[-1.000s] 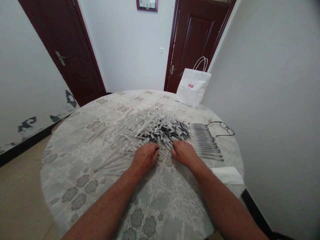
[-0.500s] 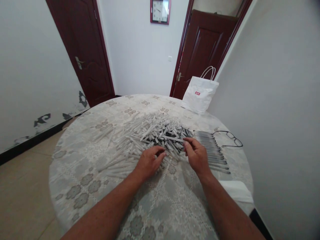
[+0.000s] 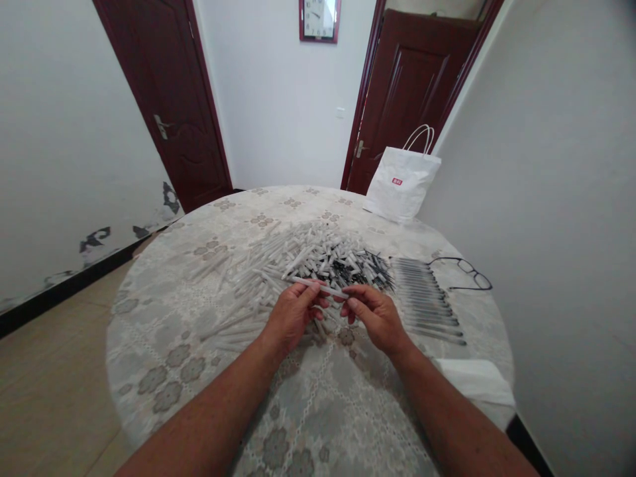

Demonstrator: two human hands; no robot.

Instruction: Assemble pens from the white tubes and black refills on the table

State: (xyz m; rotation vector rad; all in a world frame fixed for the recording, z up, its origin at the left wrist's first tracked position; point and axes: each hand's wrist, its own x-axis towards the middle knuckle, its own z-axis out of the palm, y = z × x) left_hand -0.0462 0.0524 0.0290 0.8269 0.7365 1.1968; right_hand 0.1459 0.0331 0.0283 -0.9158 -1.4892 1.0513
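Observation:
Between my hands a whitish pen barrel is held slantwise above the table. My left hand pinches it near the middle with thumb and fingers. At its right end, the thumb and fingertips of my right hand are closed on it. Whether a smaller part is also in the right fingers cannot be made out. Just beyond my hands lies a heap of whitish pen pieces, with black pen tips mixed in on its right. A row of finished-looking pens lies side by side to the right.
The round table wears a flowered cloth. Eyeglasses lie beyond the row of pens. A white paper bag stands at the back right. A folded white item lies by my right forearm. A wall is close on the right.
My right hand has brought the pen barrel slightly down and left. My left hand, which held nothing visible before, now grips it too. The view has shifted a little.

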